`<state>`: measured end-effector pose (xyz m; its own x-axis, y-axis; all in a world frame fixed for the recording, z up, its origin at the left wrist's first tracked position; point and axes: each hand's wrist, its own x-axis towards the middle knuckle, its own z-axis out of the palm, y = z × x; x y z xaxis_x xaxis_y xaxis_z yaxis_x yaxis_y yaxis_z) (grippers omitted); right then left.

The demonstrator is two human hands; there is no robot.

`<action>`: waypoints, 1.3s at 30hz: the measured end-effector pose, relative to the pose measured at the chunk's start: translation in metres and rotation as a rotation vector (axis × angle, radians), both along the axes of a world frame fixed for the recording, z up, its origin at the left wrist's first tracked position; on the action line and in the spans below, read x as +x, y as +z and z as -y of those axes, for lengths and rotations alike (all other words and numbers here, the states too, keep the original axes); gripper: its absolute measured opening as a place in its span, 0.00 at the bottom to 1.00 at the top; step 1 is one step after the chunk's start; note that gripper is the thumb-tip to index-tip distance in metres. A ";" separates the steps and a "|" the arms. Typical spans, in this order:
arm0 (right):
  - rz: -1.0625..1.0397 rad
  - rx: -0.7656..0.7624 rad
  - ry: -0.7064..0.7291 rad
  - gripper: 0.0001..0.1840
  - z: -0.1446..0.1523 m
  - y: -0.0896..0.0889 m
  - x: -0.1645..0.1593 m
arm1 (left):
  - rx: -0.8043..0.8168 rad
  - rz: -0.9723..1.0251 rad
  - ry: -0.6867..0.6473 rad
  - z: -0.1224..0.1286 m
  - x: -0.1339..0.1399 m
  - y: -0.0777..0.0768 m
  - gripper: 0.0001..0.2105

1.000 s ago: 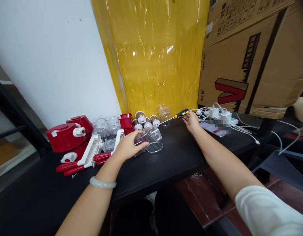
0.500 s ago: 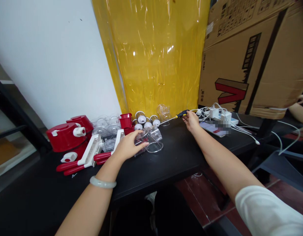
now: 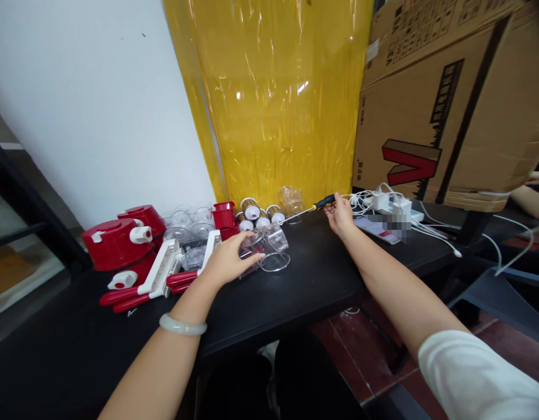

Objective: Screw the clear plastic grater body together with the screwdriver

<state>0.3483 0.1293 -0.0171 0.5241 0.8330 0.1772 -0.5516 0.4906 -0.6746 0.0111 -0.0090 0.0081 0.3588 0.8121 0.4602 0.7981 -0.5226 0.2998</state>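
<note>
A clear plastic part is being gripped, seemingly for steadiness, by the left hand; a screwdriver angled toward it is being held at the handle by the right hand.

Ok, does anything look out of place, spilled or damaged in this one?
No spill or clear damage shows. The messy spot is past the right hand: white cables lie tangled near a phone, one loose end near the edge of the table. A pixelated patch covers part of the phone.
</note>
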 end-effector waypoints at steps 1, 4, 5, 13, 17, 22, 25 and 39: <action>0.001 -0.001 -0.006 0.21 0.000 0.000 0.000 | 0.000 0.000 0.000 0.000 0.000 0.000 0.28; 0.022 -0.049 -0.029 0.23 -0.001 0.000 0.001 | -0.001 0.000 0.006 0.000 0.000 0.000 0.28; 0.031 -0.070 -0.035 0.23 -0.001 -0.001 0.001 | -0.003 0.000 0.007 0.000 0.000 0.000 0.28; 0.072 -0.144 -0.026 0.16 -0.001 -0.002 0.005 | 0.002 0.001 0.001 -0.001 -0.001 -0.001 0.28; 0.054 -0.135 -0.018 0.13 0.001 0.001 0.005 | -0.003 -0.001 -0.002 0.000 -0.001 0.000 0.28; 0.039 -0.123 0.003 0.09 0.005 0.003 0.003 | -0.003 0.001 -0.003 -0.001 -0.001 -0.001 0.28; 0.037 -0.107 0.023 0.08 0.005 0.002 0.004 | 0.002 0.000 -0.010 -0.001 -0.001 -0.001 0.28; 0.078 -0.174 -0.017 0.16 0.001 -0.001 0.005 | -0.001 0.000 -0.001 -0.002 -0.001 -0.001 0.28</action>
